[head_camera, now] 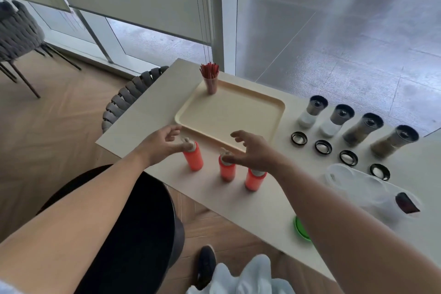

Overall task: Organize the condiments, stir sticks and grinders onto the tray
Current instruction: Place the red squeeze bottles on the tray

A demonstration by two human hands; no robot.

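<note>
Three orange squeeze bottles are standing near the table's [148,114] near edge, just in front of the tray [282,105]: the left bottle [194,159], middle bottle [226,171] and right bottle [254,181]. They are looking like soft, filled plastic, so I judge them moderately heavy and yielding. A grip round the mid body seems safer than one on the pale nozzle. No label or writing is showing on them.

The left hand [162,143] is hovering by the left bottle's cap, fingers loosely apart and gripping nothing; whether it is touching, I cannot tell. The right hand [253,150] is spreading open above the middle bottle.

The cup of stir sticks [211,81] is standing in the tray's far left corner. Four grinders [337,120] are standing to the right, off the tray.
</note>
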